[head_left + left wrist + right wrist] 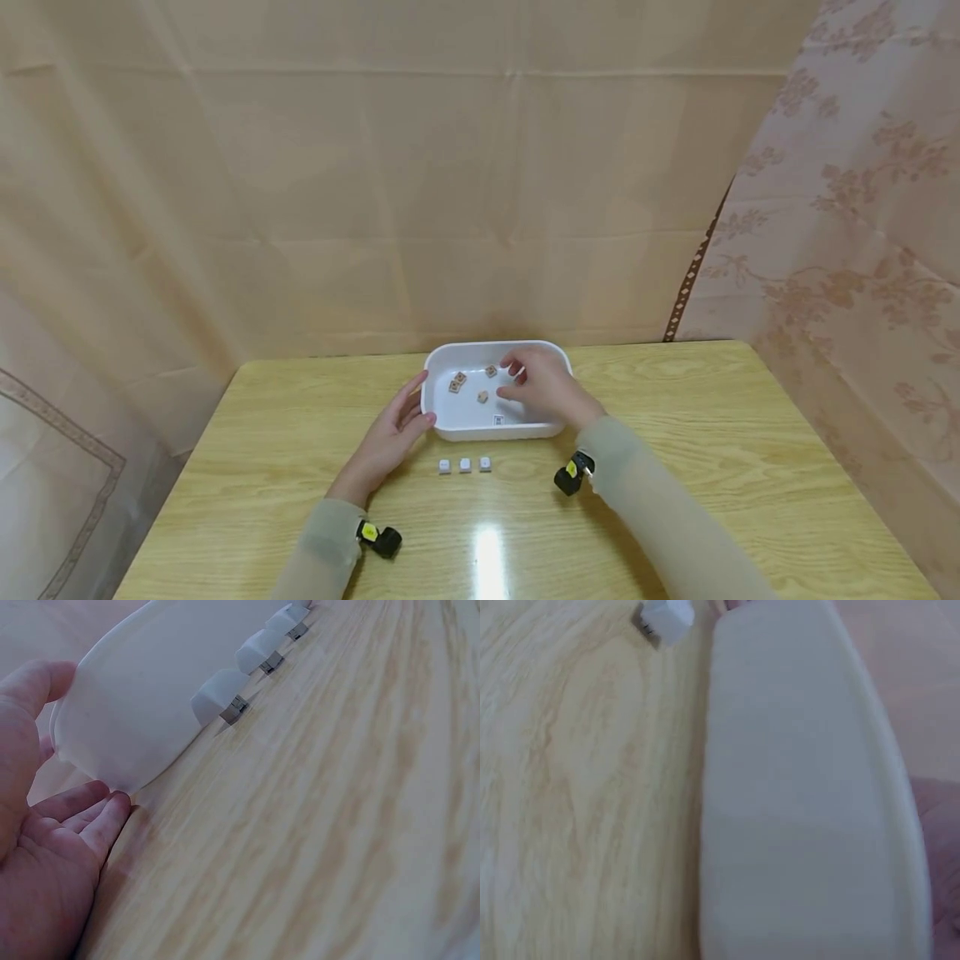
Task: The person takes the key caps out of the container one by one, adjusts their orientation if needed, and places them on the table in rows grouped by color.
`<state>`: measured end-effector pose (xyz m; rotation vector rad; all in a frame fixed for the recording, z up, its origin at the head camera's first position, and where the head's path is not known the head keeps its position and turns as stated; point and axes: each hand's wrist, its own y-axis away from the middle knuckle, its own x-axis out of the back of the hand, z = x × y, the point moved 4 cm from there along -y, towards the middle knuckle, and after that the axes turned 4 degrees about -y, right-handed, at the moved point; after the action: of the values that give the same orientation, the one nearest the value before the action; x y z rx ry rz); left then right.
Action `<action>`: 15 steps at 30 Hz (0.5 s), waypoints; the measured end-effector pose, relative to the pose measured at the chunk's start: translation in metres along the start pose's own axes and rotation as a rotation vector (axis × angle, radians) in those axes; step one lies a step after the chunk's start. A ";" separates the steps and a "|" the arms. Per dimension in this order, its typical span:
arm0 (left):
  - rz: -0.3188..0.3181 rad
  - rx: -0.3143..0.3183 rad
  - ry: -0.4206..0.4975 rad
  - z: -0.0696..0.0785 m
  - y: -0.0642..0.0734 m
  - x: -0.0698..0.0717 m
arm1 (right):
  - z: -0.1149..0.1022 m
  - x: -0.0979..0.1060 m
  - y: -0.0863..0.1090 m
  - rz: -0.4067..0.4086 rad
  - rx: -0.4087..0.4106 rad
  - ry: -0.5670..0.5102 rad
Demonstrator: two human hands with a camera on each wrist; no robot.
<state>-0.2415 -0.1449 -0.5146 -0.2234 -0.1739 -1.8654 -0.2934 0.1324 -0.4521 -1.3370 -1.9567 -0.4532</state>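
Right hand [546,385] is over the white plastic tray [465,434], thumb and index apart, nothing visible between them. Of four small brown pieces [482,397] in the tray, two lie just left of those fingertips, two farther left. Left hand [386,437] grips the tray's left end. Three white keycaps [465,466] sit in front, on the wooden table [675,400].
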 end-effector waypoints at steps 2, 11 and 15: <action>-0.002 -0.002 -0.001 -0.001 0.000 0.001 | 0.003 -0.004 -0.002 0.001 -0.031 -0.011; 0.006 0.003 0.006 0.001 0.000 0.001 | 0.011 -0.017 -0.006 0.037 -0.081 0.030; 0.005 -0.003 0.010 0.002 0.000 0.000 | 0.018 -0.020 -0.008 0.024 -0.093 0.023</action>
<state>-0.2414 -0.1442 -0.5127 -0.2160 -0.1637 -1.8612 -0.3028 0.1276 -0.4784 -1.4061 -1.9192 -0.5514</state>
